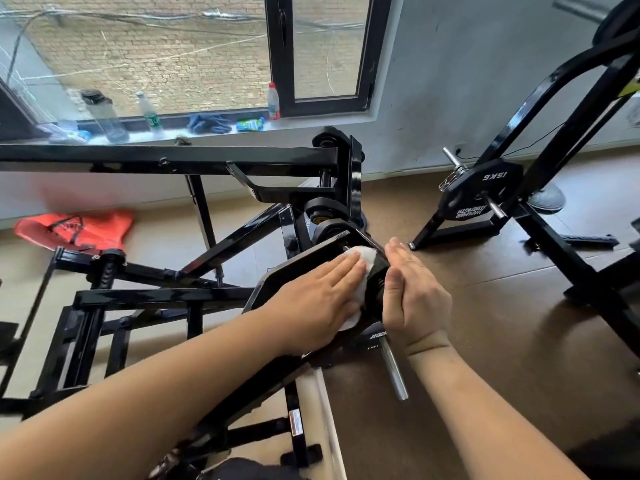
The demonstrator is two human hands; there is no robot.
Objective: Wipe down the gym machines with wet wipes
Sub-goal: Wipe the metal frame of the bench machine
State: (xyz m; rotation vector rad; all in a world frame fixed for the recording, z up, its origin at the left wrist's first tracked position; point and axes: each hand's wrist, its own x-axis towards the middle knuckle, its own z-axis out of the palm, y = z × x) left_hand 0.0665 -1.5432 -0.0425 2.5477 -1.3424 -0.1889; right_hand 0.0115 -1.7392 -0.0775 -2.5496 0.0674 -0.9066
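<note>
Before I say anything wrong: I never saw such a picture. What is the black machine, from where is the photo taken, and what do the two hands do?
The picture comes from a camera worn on the person's head, looking forward and down, so both bare arms are the person's own. The black steel frame is a gym weight machine. The left hand lies flat and presses a white wet wipe onto one arm of the machine. The right hand, fingers straight, rests against the other side and holds nothing. Below it a chrome peg sticks out. On the windowsill behind stand bottles, beside blue gloves.
</note>
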